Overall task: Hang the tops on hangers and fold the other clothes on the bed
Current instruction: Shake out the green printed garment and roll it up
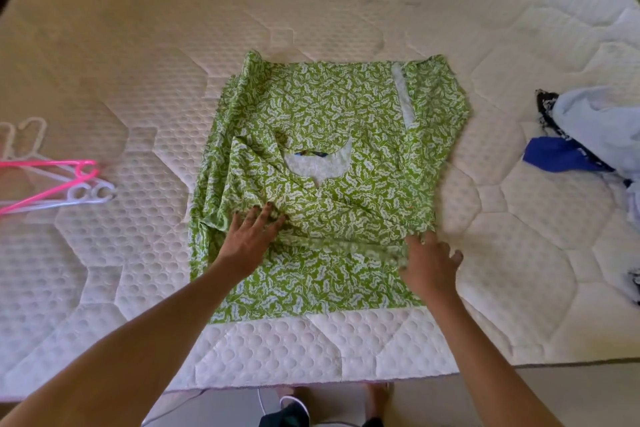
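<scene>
A green garment with a white leaf print (332, 114) lies spread on the white quilted mattress (138, 80), its neckline showing near the middle and its sides folded in. My left hand (251, 236) lies flat on the garment's lower left part, fingers straight and pressing the cloth. My right hand (429, 262) is at the lower right edge, and its fingers touch a folded strip of the fabric; its grip is blurred. Pink and white plastic hangers (65, 184) lie at the far left of the mattress.
A heap of other clothes (595, 135), pale blue, dark blue and black-patterned, sits at the right side of the bed. The mattress's front edge runs across the bottom, with floor and my feet (294, 409) below it.
</scene>
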The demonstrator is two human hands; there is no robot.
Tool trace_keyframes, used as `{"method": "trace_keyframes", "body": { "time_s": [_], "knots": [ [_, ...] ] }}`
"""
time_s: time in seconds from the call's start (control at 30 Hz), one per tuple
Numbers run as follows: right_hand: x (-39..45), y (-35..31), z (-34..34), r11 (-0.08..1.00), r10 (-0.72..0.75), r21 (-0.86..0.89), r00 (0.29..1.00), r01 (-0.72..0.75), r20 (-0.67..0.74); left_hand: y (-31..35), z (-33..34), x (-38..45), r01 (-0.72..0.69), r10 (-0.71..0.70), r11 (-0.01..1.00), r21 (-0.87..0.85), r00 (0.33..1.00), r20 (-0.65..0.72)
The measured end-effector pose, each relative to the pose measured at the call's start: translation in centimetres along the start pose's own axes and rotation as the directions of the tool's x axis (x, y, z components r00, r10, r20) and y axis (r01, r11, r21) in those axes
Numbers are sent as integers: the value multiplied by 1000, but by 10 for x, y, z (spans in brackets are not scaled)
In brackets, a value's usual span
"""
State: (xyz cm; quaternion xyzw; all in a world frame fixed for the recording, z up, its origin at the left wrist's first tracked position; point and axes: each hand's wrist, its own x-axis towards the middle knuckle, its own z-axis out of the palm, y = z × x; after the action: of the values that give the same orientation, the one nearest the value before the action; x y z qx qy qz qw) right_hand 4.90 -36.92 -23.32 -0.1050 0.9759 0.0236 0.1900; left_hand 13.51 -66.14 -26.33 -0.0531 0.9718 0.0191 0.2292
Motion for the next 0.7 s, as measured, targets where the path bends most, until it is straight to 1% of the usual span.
{"method": "trace_keyframes", "body": {
  "time_s": [0.03, 0.07, 0.1, 0.13, 0.17, 0.2, 0.27, 0.3, 0.33, 0.37, 0.4, 0.43, 0.47, 0.53, 0.6, 0.63, 0.67, 0.7],
  "knots": [
    [-3, -5, 4, 999, -40, 7, 999, 40, 5, 1, 1, -1, -7, 7, 1000, 27, 1000, 0],
    [-5, -12, 7, 989, -141, 36, 989, 142, -44, 2, 1, -2, -17, 18, 999, 42, 1000, -11],
    [-5, -21, 10, 966, -254, 28, 963, 257, -86, 2, -2, -2, -39, 41, 998, 54, 999, -29],
    [-3, -29, 13, 938, -347, -7, 934, 347, -92, 4, -3, -1, -75, 78, 996, 55, 996, -38],
    [0, -38, 14, 913, -406, -57, 911, 403, -67, 7, -5, 0, -119, 121, 992, 51, 992, -36],
    [0, -46, 12, 903, -424, -88, 906, 421, -18, 9, -6, 1, -165, 166, 985, 41, 986, -20],
    [-2, -59, 2, 922, -368, -90, 925, 376, 91, 17, -8, 4, -245, 245, 969, 23, 969, -15],
    [-3, -62, -5, 933, -324, -113, 934, 342, 146, 22, -11, 7, -265, 265, 964, 9, 964, -28],
    [-5, -63, -12, 933, -298, -139, 929, 333, 220, 28, -14, 10, -272, 272, 962, -15, 961, -46],
    [-5, -64, -19, 930, -289, -139, 912, 339, 292, 34, -17, 13, -273, 270, 961, -40, 961, -61],
    [-3, -59, -28, 931, -283, -130, 901, 340, 330, 43, -22, 19, -270, 265, 961, -58, 961, -80],
    [3, -55, -36, 940, -274, -109, 907, 323, 321, 51, -27, 25, -255, 248, 965, -62, 964, -99],
    [16, -47, -44, 954, -260, -82, 929, 290, 262, 61, -33, 35, -235, 226, 970, -64, 967, -118],
    [51, -33, -57, 979, -201, -23, 975, 204, 95, 78, -43, 54, -173, 160, 980, -99, 979, -125],
    [94, -16, -67, 989, -146, 23, 988, 147, -43, 101, -50, 76, -131, 115, 984, -119, 985, -127],
    [117, -8, -72, 987, -155, 23, 984, 158, -89, 114, -53, 90, -126, 111, 985, -116, 986, -128],
    [137, -3, -78, 982, -190, 0, 977, 191, -94, 126, -56, 100, -132, 119, 985, -108, 986, -118],
    [153, 2, -84, 970, -239, -50, 969, 236, -65, 137, -59, 110, -141, 130, 984, -104, 986, -105]
  ]
}}
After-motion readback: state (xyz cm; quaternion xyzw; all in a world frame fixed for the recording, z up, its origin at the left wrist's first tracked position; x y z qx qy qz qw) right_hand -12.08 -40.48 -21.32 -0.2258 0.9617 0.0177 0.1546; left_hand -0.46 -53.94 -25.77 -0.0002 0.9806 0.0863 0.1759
